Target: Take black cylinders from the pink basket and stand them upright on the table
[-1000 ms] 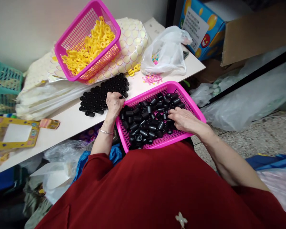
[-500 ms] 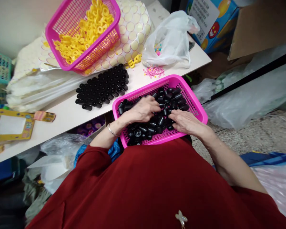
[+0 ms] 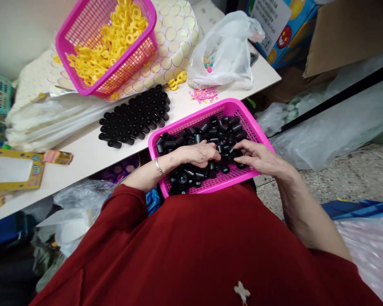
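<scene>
On my lap rests a pink plastic basket [image 3: 264, 138] with many loose black plastic caps [image 3: 191, 172], short hollow cylinders lying every way. My left hand [image 3: 202, 154], with a bangle at the wrist, reaches into the middle of the pile; its fingers are curled down, and what they hold is hidden. From the right side my right hand [image 3: 255, 156] reaches over the basket's edge, thumb and fingers bent around a black cap at the pile. Beyond the basket, a tight block of black caps [image 3: 134, 114] stands upright in rows on the white table [image 3: 86, 157].
A second pink basket [image 3: 107, 78] holds yellow plastic rings [image 3: 115, 40] at the table's back. Near it are a white plastic bag [image 3: 230, 51], small pink beads [image 3: 204, 94] and a yellow frame-like box [image 3: 36, 170]. A blue carton [image 3: 284, 38] stands at the back right.
My left hand has moved down and slightly right in the pile, uncovering caps behind it. My right hand has shifted right, its thumb and fingers now more apart.
</scene>
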Action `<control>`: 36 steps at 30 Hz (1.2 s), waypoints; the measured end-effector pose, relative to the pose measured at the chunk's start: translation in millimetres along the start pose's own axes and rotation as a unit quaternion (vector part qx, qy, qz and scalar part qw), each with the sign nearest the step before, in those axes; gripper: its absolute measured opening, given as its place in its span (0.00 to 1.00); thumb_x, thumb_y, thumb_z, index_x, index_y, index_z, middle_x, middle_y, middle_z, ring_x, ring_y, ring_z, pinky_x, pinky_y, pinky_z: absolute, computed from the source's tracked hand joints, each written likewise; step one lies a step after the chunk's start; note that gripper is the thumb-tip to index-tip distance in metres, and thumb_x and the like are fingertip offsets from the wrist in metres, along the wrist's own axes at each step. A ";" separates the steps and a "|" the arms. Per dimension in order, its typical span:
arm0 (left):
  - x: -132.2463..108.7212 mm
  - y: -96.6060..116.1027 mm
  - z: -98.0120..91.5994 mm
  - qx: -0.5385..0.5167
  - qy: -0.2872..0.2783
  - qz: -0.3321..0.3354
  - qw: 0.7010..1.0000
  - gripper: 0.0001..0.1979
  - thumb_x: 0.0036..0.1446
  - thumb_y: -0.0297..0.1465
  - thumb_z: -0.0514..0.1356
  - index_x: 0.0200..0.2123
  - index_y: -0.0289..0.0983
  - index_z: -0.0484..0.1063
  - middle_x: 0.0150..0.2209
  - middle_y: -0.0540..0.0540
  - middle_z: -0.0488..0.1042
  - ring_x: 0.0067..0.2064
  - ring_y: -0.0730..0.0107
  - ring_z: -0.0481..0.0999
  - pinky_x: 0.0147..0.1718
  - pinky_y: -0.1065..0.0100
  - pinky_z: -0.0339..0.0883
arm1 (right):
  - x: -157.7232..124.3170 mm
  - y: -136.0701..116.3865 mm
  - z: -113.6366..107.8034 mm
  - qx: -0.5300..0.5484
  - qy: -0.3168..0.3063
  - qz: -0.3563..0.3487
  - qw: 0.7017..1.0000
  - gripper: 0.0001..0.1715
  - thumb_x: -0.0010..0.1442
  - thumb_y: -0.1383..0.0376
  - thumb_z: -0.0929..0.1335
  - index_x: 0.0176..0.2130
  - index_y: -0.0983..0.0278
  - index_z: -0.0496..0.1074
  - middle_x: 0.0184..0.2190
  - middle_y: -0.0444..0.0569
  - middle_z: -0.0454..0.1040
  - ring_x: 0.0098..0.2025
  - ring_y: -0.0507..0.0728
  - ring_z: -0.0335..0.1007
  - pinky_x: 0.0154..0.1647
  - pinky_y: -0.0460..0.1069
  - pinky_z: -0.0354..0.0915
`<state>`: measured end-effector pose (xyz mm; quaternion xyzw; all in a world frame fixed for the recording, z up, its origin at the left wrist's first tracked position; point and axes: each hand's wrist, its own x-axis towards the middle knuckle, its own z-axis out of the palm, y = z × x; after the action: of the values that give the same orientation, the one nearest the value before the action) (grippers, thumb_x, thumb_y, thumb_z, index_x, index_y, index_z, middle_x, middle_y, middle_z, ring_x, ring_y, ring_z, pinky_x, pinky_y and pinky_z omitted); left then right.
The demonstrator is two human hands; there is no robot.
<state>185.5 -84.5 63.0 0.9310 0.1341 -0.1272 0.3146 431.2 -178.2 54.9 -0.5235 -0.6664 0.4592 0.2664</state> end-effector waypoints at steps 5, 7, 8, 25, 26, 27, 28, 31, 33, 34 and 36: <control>5.8 -10.7 1.6 -0.051 -0.053 0.058 0.996 0.24 0.54 0.26 0.60 0.55 0.37 0.75 0.53 0.41 0.76 0.56 0.57 0.72 0.60 0.59 0.61 | -8.8 -4.3 -7.1 0.279 0.036 0.086 0.956 0.27 0.48 0.54 0.80 0.44 0.61 0.75 0.31 0.44 0.77 0.31 0.52 0.73 0.34 0.49 0.71; 7.8 -10.1 -0.1 -0.081 -0.051 0.055 0.994 0.20 0.54 0.30 0.64 0.51 0.36 0.77 0.50 0.41 0.77 0.52 0.57 0.73 0.56 0.61 0.64 | -10.8 -5.1 -7.6 0.320 0.032 0.091 0.942 0.27 0.46 0.55 0.81 0.44 0.61 0.76 0.31 0.44 0.79 0.31 0.52 0.75 0.35 0.49 0.72; 8.1 -9.1 -1.3 -0.097 -0.049 0.049 0.993 0.18 0.53 0.32 0.65 0.49 0.36 0.78 0.48 0.42 0.77 0.51 0.58 0.73 0.55 0.62 0.65 | -11.4 -5.3 -7.6 0.332 0.032 0.092 0.938 0.26 0.46 0.56 0.81 0.43 0.61 0.77 0.30 0.44 0.79 0.30 0.52 0.76 0.34 0.49 0.72; -6.3 17.0 -24.4 -0.512 0.166 -0.091 0.838 0.18 0.42 0.32 0.72 0.37 0.32 0.76 0.31 0.52 0.72 0.32 0.76 0.69 0.35 0.70 0.65 | -12.7 -10.6 5.2 0.380 0.125 0.058 0.915 0.26 0.44 0.56 0.83 0.40 0.60 0.77 0.29 0.43 0.80 0.28 0.52 0.78 0.35 0.49 0.78; -5.7 18.0 -24.4 -0.523 0.169 -0.091 0.831 0.19 0.40 0.32 0.72 0.37 0.32 0.75 0.31 0.52 0.72 0.32 0.76 0.69 0.35 0.70 0.65 | -12.9 -12.0 6.2 0.374 0.131 0.054 0.916 0.26 0.44 0.55 0.83 0.41 0.60 0.77 0.29 0.43 0.80 0.28 0.52 0.78 0.36 0.49 0.79; -5.0 18.7 -24.3 -0.533 0.173 -0.090 0.824 0.19 0.39 0.31 0.73 0.36 0.31 0.75 0.30 0.52 0.73 0.32 0.76 0.69 0.35 0.70 0.65 | -13.0 -13.5 7.1 0.369 0.138 0.050 0.918 0.27 0.44 0.55 0.82 0.41 0.60 0.77 0.29 0.43 0.79 0.29 0.53 0.79 0.37 0.50 0.79; -4.2 19.2 -24.1 -0.543 0.176 -0.089 0.816 0.19 0.38 0.31 0.73 0.35 0.31 0.75 0.30 0.52 0.73 0.32 0.76 0.69 0.34 0.70 0.65 | -13.3 -14.8 7.7 0.363 0.146 0.047 0.919 0.27 0.44 0.55 0.82 0.41 0.60 0.77 0.30 0.43 0.79 0.29 0.53 0.79 0.37 0.50 0.79; -1.8 19.1 -22.9 -0.568 0.187 -0.087 0.796 0.20 0.36 0.30 0.74 0.34 0.31 0.75 0.29 0.52 0.73 0.31 0.77 0.70 0.33 0.71 0.65 | -14.5 -18.5 8.4 0.352 0.171 0.039 0.919 0.27 0.44 0.54 0.82 0.41 0.60 0.76 0.32 0.44 0.80 0.31 0.54 0.80 0.40 0.52 0.80; -0.5 18.4 -21.6 -0.576 0.193 -0.087 0.790 0.20 0.36 0.29 0.74 0.34 0.31 0.75 0.29 0.52 0.73 0.31 0.77 0.70 0.33 0.71 0.66 | -15.7 -20.1 7.8 0.344 0.179 0.037 0.921 0.27 0.45 0.54 0.82 0.41 0.59 0.75 0.33 0.44 0.80 0.32 0.55 0.80 0.42 0.53 0.80; -0.1 18.0 -20.9 -0.579 0.196 -0.087 0.787 0.20 0.36 0.29 0.75 0.34 0.31 0.75 0.29 0.52 0.74 0.31 0.77 0.71 0.34 0.71 0.66 | -16.3 -20.6 7.5 0.338 0.179 0.036 0.923 0.27 0.45 0.54 0.82 0.42 0.59 0.75 0.33 0.44 0.80 0.33 0.55 0.81 0.43 0.54 0.80; 0.5 17.2 -19.6 -0.586 0.197 -0.086 0.781 0.20 0.36 0.30 0.75 0.35 0.31 0.75 0.30 0.51 0.74 0.31 0.76 0.72 0.34 0.69 0.68 | -17.1 -20.8 7.0 0.318 0.175 0.035 0.931 0.27 0.47 0.53 0.81 0.42 0.59 0.75 0.33 0.45 0.79 0.34 0.56 0.81 0.43 0.55 0.80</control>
<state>194.6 -85.5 87.4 0.5563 0.3215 0.1351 0.7542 421.3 -197.3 72.5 -0.5063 -0.4101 0.5573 0.5147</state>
